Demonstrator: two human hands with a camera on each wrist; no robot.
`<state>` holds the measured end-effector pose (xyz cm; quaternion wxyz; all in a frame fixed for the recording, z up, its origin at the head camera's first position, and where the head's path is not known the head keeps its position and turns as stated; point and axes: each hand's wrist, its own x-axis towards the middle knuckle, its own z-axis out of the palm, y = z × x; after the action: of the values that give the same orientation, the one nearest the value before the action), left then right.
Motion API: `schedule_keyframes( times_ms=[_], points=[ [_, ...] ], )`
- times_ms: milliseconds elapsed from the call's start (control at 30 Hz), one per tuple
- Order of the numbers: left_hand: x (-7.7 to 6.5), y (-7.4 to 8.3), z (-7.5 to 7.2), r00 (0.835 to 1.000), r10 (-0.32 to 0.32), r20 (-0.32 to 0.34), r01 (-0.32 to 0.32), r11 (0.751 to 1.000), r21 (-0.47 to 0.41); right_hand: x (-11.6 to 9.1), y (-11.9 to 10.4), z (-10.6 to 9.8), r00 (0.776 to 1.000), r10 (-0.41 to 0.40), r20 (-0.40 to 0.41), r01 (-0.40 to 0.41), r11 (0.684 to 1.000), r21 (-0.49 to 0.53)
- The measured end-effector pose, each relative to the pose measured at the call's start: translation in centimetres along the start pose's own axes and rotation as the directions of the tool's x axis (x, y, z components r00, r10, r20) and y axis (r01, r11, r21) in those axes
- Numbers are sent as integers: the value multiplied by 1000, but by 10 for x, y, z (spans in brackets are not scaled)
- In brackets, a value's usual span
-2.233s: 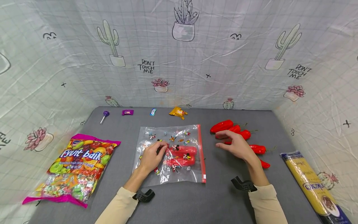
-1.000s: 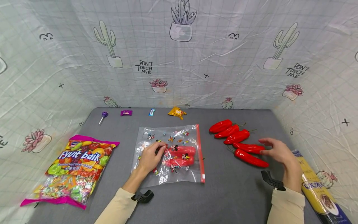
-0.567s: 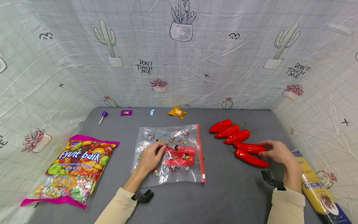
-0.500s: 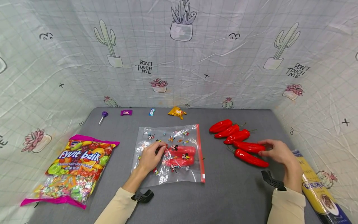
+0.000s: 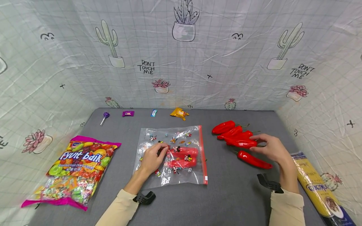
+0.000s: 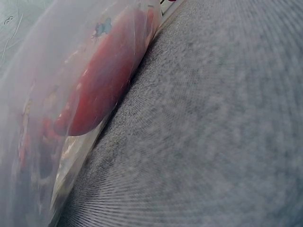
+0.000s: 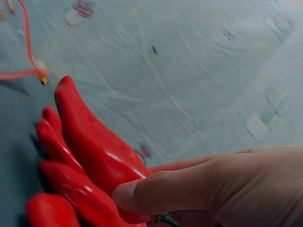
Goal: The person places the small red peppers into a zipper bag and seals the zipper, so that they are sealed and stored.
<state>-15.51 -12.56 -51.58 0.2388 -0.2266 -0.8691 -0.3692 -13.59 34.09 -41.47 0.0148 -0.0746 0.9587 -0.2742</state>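
Observation:
My right hand (image 5: 271,149) pinches a red chili pepper (image 7: 97,142) at its stem end, thumb on one side and fingers behind. The pepper is raised over three others (image 5: 222,127) lying at the right back. Below the hand a further chili (image 5: 254,159) lies on the table. A clear zip bag (image 5: 158,180) with cartoon prints and a red seal strip lies in the middle, two red chilies (image 5: 183,162) inside it. My left hand (image 5: 152,158) pinches the bag's upper film between thumb and fingers. The left wrist view shows a chili (image 6: 106,80) through the plastic.
A large fruit candy bag (image 5: 82,166) lies at the left. Along the back are a purple lollipop (image 5: 106,115), a purple wrapped candy (image 5: 128,113), a small blue-white packet (image 5: 154,113) and an orange packet (image 5: 179,113). A yellow-blue package (image 5: 314,182) lies at the right edge.
My right hand moved from over the back chilies to the right, took hold of one chili by its stem end, and has lifted it leftward. The left hand has stayed on the bag.

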Motion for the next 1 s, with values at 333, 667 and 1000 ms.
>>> schedule_keyframes(
  times_ms=[333, 667, 1000],
  points=[
    [2, 1, 3, 999, 32, -29, -33, 999, 0, 21, -27, 30, 996, -84, 29, 83, 996, 19],
    [1, 0, 1, 1000, 11, -14, -11, 1000, -1, 46, -56, 61, 985, -152, 82, 147, 987, 65],
    [0, 2, -1, 1000, 24, -19, -24, 1000, 0, 61, -79, 94, 974, -224, 30, 222, 974, 53]
  ],
)
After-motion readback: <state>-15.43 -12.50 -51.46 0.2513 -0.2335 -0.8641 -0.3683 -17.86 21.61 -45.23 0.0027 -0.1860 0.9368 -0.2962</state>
